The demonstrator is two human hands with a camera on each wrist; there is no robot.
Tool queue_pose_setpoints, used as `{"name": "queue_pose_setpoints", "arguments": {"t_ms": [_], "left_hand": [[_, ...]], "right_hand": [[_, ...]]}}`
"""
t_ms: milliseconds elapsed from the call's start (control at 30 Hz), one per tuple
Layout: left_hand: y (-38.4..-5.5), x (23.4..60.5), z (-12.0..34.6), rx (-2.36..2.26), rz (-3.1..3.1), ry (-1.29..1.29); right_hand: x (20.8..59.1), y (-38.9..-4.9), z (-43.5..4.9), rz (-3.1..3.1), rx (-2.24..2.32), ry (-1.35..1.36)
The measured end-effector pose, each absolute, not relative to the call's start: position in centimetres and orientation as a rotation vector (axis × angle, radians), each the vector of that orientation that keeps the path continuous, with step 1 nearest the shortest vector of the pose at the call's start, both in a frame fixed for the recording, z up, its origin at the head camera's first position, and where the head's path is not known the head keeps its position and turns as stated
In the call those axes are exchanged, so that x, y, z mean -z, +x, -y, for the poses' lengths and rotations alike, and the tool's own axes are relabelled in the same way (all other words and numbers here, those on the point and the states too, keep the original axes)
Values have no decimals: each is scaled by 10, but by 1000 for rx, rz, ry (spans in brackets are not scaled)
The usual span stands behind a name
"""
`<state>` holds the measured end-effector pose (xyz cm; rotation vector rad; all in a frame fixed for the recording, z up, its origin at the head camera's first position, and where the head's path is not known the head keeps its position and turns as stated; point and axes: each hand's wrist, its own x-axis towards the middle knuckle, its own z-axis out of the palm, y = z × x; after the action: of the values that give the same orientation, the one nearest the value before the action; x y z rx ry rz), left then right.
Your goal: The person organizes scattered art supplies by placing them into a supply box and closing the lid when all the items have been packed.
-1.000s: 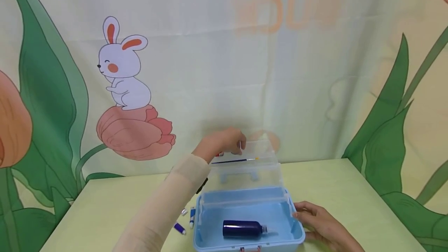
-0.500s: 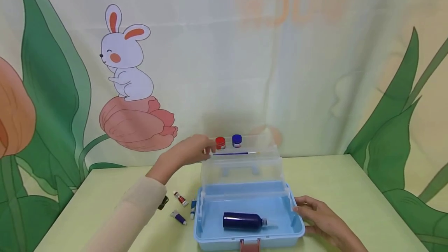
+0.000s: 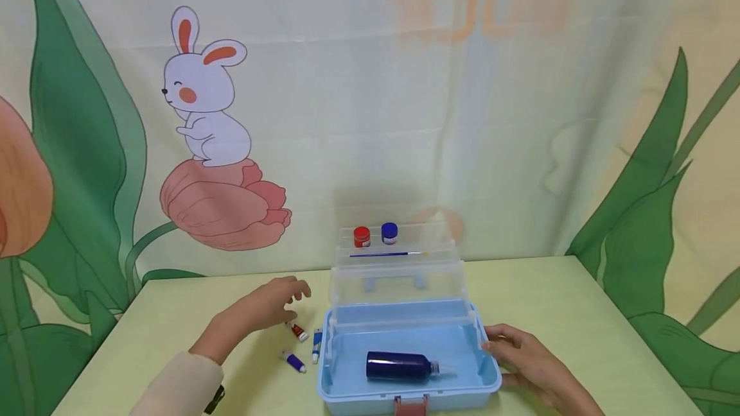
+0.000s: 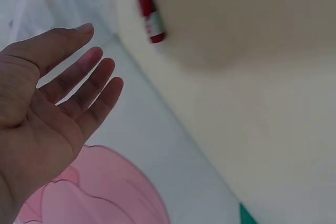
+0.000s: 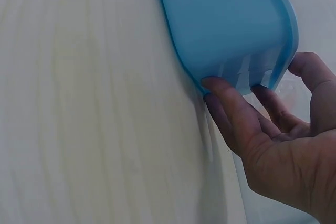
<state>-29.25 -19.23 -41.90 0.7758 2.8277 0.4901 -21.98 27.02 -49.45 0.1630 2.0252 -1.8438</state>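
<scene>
My left hand hovers above the table with fingers loosely bent and nothing in them. Just below its thumb lies a small red paint tube, seen also in the left wrist view beyond the fingertips. A purple tube and a blue tube lie nearby. My right hand holds the right end of a light blue plastic box, fingers and thumb against its wall and rim. A dark blue bottle with a clear nozzle lies on its side in the box.
The box's clear lid is tipped back. On its clear far section are a red-capped jar, a blue jar and a paintbrush. A printed curtain hangs behind the pale green table.
My left hand has moved from the jars on the clear lid down and left to above the red tube. The right hand stays at the box's end.
</scene>
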Motion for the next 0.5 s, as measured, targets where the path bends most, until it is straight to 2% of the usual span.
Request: {"name": "queue_pose_setpoints", "arguments": {"t_ms": [267,500], "left_hand": [[-293,459,204,-495,-2743,907],[-293,463,205,-542,-2764,824]], "right_hand": [[494,-219,-269,-2011,1853,144],[495,-220,-269,-2008,1848,140]]}}
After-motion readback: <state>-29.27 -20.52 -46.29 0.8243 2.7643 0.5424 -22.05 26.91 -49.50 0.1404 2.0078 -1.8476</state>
